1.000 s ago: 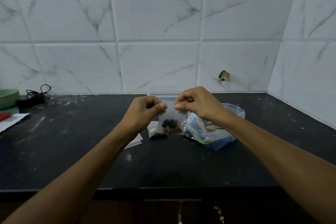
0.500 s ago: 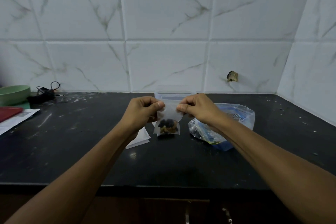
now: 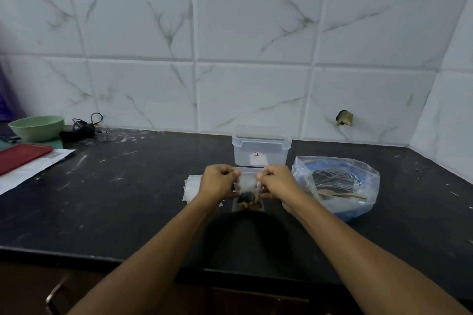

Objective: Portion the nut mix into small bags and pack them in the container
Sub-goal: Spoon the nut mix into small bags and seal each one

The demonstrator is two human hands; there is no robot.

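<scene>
While both hands, left hand (image 3: 219,183) and right hand (image 3: 277,181), pinch the small bag (image 3: 247,190) of nuts at its top corners, the lidded container (image 3: 261,147) sits at 12 o'clock and the big bag (image 3: 337,184) with a spoon at 3.

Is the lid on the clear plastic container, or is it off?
On: the lid sits atop the container, its side clips turned down.

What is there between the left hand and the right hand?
In the head view, a small clear plastic bag holding dark nuts is between the left hand and right hand; both pinch its top edge.

Head view, forward-down over countertop (image 3: 128,199)
</scene>
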